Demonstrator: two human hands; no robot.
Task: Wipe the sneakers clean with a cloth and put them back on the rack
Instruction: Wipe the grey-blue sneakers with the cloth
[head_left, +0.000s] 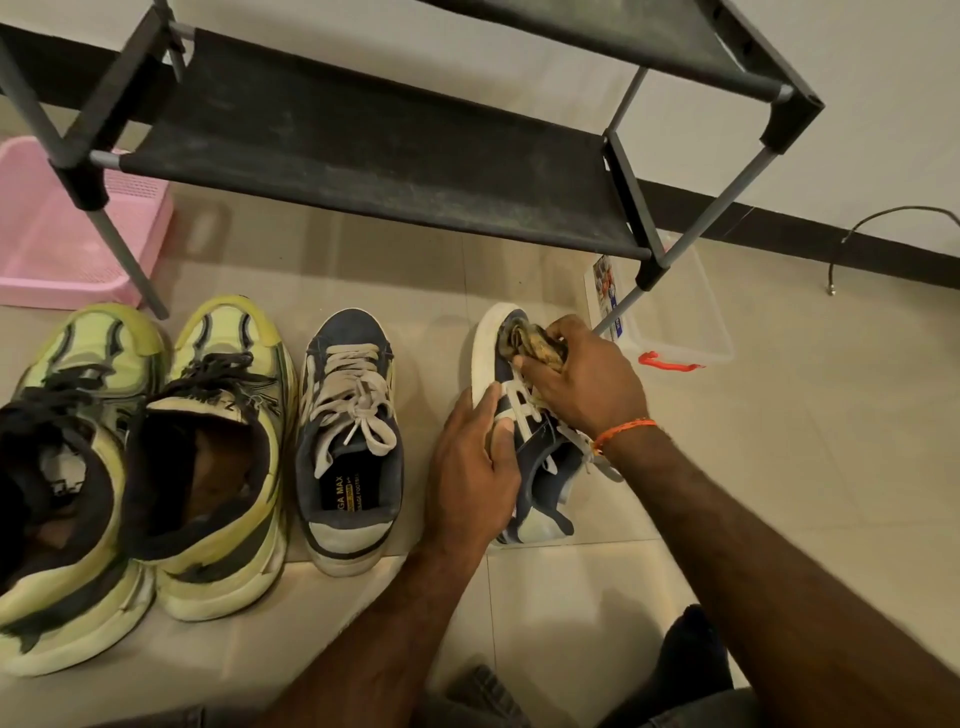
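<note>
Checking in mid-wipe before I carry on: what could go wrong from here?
1. The navy sneaker is tipped on its side, steadied only by the left hand; hard rubbing could make it slip.
2. The cloth in the right hand works near the laces and might snag them.

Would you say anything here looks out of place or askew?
Only the navy sneaker, tipped on its side while it is wiped with the cloth. The other three stand upright on the floor; the rack holds no shoes.
</note>
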